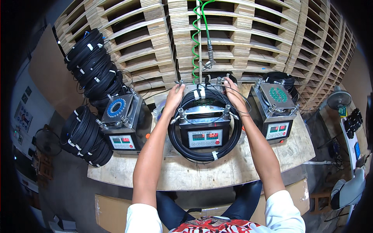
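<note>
A counting machine with a lit front panel stands at the middle of the table. A large coil of black cable, bound with white ties, lies around it and hangs over its front. My left hand is closed at the machine's rear left post, fingertips at a wing nut. My right hand is closed at the rear right post, by another wing nut; a loose cable strand passes over its wrist. The undersides of both hands' fingers are hidden. Two front wing nuts hold a shiny metal bar.
Similar machines stand left and right on the wooden table. Stacked black cable coils rise at the left. A green air hose with a metal nozzle hangs before wooden pallets. A person sits far right.
</note>
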